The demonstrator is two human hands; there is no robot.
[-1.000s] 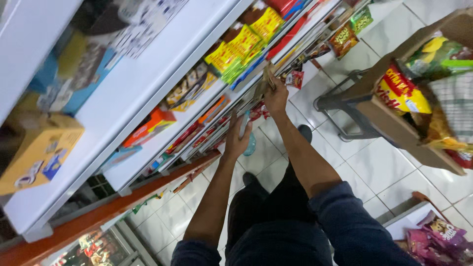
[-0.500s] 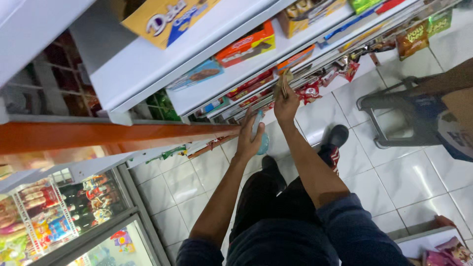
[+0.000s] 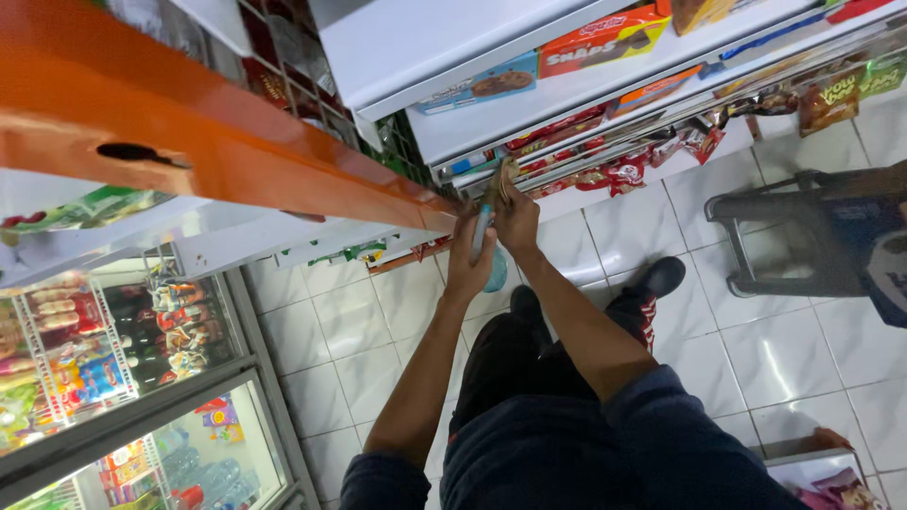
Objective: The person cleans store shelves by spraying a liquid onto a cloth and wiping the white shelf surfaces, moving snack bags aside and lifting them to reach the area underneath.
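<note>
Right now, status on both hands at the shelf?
Left hand gripping a light blue tube. Right hand holding a brownish packet at the low shelf. Orange beam close left.

Both hands have moved lower, to the red snack packets (image 3: 624, 175).

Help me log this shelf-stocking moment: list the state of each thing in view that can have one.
Left hand: raised, fingers closed around a light blue object.
Right hand: at the shelf edge, gripping a brownish packet.
Drinks cooler: glass door shut, stocked.
Grey stool: upright on the tiles.
Orange box: lying flat on the shelf.
</note>
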